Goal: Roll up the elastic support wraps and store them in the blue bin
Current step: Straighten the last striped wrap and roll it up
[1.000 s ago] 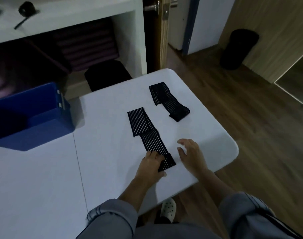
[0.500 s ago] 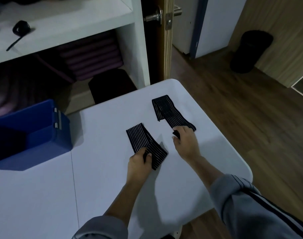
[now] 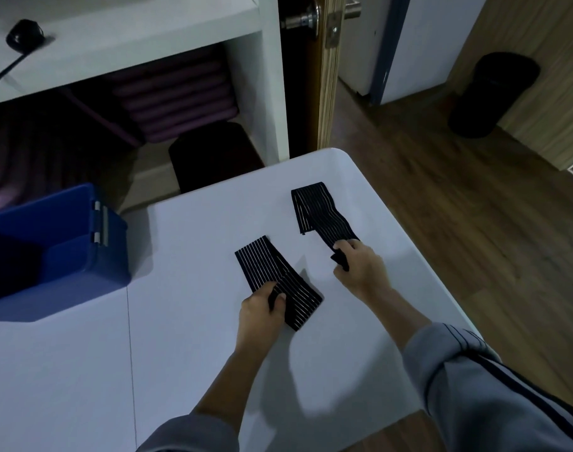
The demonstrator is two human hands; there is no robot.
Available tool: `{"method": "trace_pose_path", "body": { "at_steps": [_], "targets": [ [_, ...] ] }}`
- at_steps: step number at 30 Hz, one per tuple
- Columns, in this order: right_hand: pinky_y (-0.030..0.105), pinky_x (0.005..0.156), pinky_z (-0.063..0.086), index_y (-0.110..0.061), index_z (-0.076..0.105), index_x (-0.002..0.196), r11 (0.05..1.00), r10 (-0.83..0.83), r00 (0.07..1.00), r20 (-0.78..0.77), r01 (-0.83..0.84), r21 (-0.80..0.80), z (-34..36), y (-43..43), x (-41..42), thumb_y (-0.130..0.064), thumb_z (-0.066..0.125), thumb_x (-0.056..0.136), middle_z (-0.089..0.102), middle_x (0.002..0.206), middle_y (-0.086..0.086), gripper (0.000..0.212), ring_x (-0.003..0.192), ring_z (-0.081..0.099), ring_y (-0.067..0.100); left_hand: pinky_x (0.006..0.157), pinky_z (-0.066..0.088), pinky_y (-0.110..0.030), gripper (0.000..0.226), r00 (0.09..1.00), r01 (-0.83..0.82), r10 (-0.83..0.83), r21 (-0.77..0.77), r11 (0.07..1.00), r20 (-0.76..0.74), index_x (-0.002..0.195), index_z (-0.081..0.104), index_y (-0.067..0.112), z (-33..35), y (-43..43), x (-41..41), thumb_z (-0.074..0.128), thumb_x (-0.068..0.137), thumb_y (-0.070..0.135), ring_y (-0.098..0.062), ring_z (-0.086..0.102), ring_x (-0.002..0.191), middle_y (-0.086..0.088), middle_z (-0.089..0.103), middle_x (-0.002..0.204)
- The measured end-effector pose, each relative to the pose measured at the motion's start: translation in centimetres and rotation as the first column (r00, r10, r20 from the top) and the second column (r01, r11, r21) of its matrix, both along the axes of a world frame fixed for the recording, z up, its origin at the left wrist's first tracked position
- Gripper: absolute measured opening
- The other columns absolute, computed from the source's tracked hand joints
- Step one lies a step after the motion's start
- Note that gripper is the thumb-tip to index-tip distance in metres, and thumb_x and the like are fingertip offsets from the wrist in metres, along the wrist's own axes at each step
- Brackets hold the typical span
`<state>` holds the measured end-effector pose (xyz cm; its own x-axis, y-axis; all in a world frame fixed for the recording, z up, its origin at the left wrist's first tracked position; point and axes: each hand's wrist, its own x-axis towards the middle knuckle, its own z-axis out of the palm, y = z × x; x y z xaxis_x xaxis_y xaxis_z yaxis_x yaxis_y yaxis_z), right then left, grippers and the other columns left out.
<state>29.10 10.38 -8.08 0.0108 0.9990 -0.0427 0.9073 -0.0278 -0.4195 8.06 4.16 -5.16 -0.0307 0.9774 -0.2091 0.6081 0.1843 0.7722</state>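
Left grip (image 3: 262, 308) and right grip (image 3: 360, 272) are each closed round the near end of a black wrap. Both wraps lie on the white counter (image 3: 181, 337). The blue bin (image 3: 83, 256) sits well off to the left, closer to the left grip. The near wrap (image 3: 269, 269) runs long-ways away from the left grip; the far wrap (image 3: 314, 213) runs away from the right grip. Neither looks rolled yet.

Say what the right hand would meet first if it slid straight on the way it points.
The right hand points away and leftward along the far wrap, whose near end it grips, so it would likely ride over that wrap first. Past it comes the edge of the table.
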Motion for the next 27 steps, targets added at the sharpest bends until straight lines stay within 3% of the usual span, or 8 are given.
{"method": "trace_pose_path", "body": {
  "at_steps": [5,8,10,13,16,20,23,27],
  "targets": [
    [0.036,0.06,0.05,-0.014,0.05,0.118,0.986,0.113,0.988,-0.108,-0.098,0.137,1.8,-0.7,0.5,-0.014,0.046,0.09,0.064,0.088,0.01,0.029,0.068,0.058,0.027,0.06,0.051,-0.034,0.01,1.0,-0.011,0.012,0.013,1.0,-0.021,0.097,0.059,0.014,0.1,0.0,-0.2,0.051,0.092,0.016,-0.025,0.059,0.062,-0.008,0.063,0.07],
    [0.036,0.07,0.053,-0.014,0.053,0.123,0.986,0.15,0.954,-0.26,-0.124,0.111,2.9,-0.9,0.8,-0.012,0.047,0.094,0.067,0.093,0.008,0.03,0.08,0.063,0.023,0.06,0.051,-0.034,0.011,1.0,-0.014,0.014,0.016,1.0,-0.009,0.098,0.06,0.014,0.7,0.0,-0.4,0.051,0.092,0.016,-0.025,0.059,0.06,-0.009,0.064,0.07],
    [0.029,0.079,0.051,-0.013,0.057,0.123,0.995,0.1,0.919,-0.382,-0.086,0.053,3.9,-0.7,0.7,-0.009,0.052,0.092,0.067,0.1,0.007,0.031,0.092,0.063,0.019,0.055,0.048,-0.029,0.01,1.0,-0.016,0.016,0.028,0.999,-0.002,0.097,0.06,0.015,1.3,0.2,-0.6,0.051,0.092,0.016,-0.02,0.055,0.055,-0.006,0.062,0.067],
    [0.022,0.079,0.049,-0.012,0.062,0.116,0.999,0.018,0.871,-0.491,-0.033,-0.022,5.6,-0.3,0.2,-0.005,0.056,0.09,0.066,0.1,0.007,0.028,0.093,0.064,0.019,0.054,0.042,-0.021,0.011,0.999,-0.046,0.045,0.043,0.998,0.02,0.098,0.062,0.016,2.6,0.7,-1.2,0.053,0.091,0.017,-0.012,0.053,0.056,0.002,0.059,0.066],
    [0.027,0.077,0.053,-0.015,0.065,0.104,1.0,0.024,0.839,-0.544,-0.02,0.014,7.7,0.1,-0.3,-0.008,0.059,0.089,0.068,0.095,0.006,0.018,0.09,0.065,0.019,0.06,0.044,-0.017,0.015,0.994,-0.096,0.093,0.056,0.994,0.058,0.102,0.064,0.015,4.3,1.4,-2.0,0.055,0.091,0.018,-0.013,0.06,0.069,0.001,0.065,0.076],
    [0.019,0.079,0.049,-0.014,0.063,0.094,0.992,0.054,0.815,-0.577,0.022,0.125,11.0,0.7,-1.3,-0.008,0.062,0.087,0.065,0.099,0.002,0.01,0.092,0.061,0.013,0.059,0.043,-0.001,0.011,0.965,-0.205,0.183,0.104,0.973,0.187,0.097,0.068,0.016,8.0,2.5,-3.1,0.062,0.087,0.017,-0.008,0.063,0.08,0.002,0.069,0.087],
    [0.019,0.085,0.046,-0.016,0.064,0.089,0.977,0.109,0.827,-0.552,0.013,0.212,14.2,1.7,-1.9,-0.008,0.064,0.085,0.065,0.096,-0.004,0.01,0.092,0.06,0.01,0.06,0.047,-0.007,0.005,0.919,-0.224,0.168,0.121,0.967,0.355,0.084,0.07,0.015,11.3,3.0,-3.9,0.066,0.084,0.012,-0.003,0.066,0.073,0.003,0.071,0.08],
    [0.005,0.073,0.045,-0.019,0.063,0.089,0.972,0.131,0.748,-0.651,0.03,0.231,19.7,2.9,-3.6,-0.011,0.065,0.085,0.064,0.085,-0.011,0.009,0.08,0.061,-0.004,0.066,0.049,-0.019,0.009,0.915,-0.11,0.009,0.226,0.968,0.404,0.084,0.071,0.019,16.8,4.0,-4.8,0.067,0.084,0.011,-0.008,0.066,0.075,0.006,0.071,0.078]
  ]
}}
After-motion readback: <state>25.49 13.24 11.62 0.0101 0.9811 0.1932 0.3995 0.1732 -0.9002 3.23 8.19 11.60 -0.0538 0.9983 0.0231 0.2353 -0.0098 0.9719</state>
